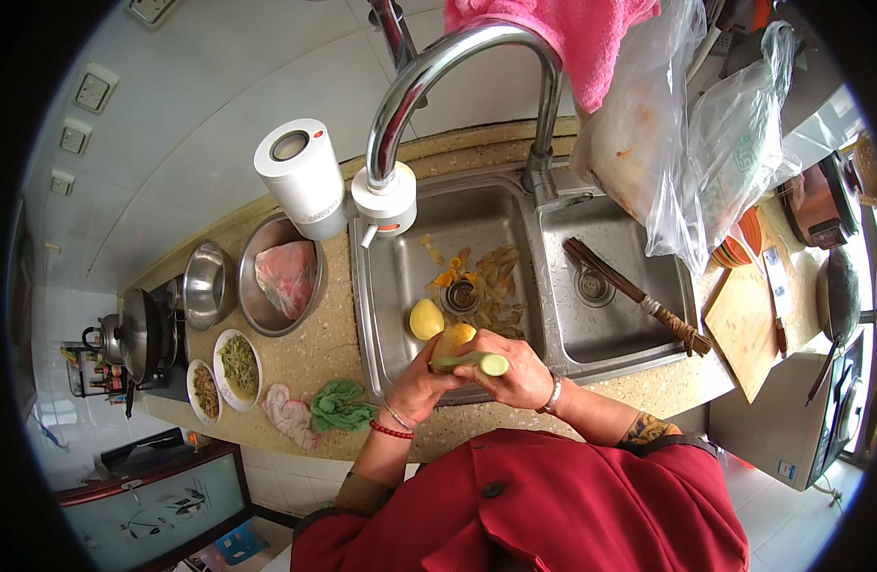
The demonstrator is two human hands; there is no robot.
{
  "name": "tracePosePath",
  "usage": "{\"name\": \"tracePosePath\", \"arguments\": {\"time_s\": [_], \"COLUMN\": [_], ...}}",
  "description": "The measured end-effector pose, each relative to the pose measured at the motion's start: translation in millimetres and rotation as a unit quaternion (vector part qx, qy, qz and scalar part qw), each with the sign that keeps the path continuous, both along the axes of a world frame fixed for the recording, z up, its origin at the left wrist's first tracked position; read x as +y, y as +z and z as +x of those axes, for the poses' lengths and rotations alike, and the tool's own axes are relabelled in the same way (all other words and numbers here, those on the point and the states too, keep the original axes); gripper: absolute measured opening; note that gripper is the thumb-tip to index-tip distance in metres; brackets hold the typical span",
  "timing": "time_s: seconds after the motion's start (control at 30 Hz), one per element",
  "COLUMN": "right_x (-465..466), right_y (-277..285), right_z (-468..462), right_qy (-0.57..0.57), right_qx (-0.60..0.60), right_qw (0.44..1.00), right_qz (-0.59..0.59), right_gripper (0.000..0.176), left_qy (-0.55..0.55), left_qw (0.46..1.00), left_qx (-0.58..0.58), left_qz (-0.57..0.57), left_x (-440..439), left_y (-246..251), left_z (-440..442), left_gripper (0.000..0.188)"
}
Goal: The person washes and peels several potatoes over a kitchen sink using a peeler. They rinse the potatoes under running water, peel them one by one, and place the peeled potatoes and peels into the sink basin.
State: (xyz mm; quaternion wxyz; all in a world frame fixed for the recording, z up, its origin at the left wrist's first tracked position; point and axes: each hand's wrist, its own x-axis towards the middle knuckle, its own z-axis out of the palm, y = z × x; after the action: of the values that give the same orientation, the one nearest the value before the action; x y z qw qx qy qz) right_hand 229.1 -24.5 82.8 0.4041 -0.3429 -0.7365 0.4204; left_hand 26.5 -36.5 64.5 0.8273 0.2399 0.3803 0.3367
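Note:
Over the near edge of the left sink basin, my left hand grips a peeled yellow potato. My right hand is closed around a tool with a pale green handle, its end pointing to the right; the working part is hidden by the fingers and potato. Another peeled potato lies in the basin, just left of the held one. Brown and yellow peelings lie around the drain.
A chrome faucet with a white filter arches over the basin. A stick whisk lies across the right basin. Steel bowls, plates of food and a green cloth are left; a cutting board and cleaver are right.

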Motion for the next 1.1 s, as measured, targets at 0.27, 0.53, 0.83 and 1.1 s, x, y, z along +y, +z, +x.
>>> {"name": "tracePosePath", "arguments": {"time_s": [0.27,0.53,0.83,1.1], "right_x": [27,11,15,33], "right_y": [-59,-47,-10,-78], "right_z": [3,13,-1,9], "right_qy": [-0.154,-0.172,0.024,-0.124], "right_qx": [-0.057,0.034,-0.038,-0.062], "right_qw": [0.985,0.965,0.999,0.943], "right_qz": [-0.054,-0.194,-0.004,-0.301], "right_gripper": [0.02,0.028,0.024,0.03], "left_qy": [0.014,0.032,-0.01,0.049], "left_qw": [0.998,0.999,0.997,0.989], "left_qx": [0.009,0.029,0.075,0.121], "left_qz": [0.054,0.025,-0.007,0.065], "left_x": [-4,4,-7,-8], "left_y": [17,9,0,5], "left_z": [7,-10,0,-5], "left_gripper": [0.078,0.061,0.063,0.089]}}
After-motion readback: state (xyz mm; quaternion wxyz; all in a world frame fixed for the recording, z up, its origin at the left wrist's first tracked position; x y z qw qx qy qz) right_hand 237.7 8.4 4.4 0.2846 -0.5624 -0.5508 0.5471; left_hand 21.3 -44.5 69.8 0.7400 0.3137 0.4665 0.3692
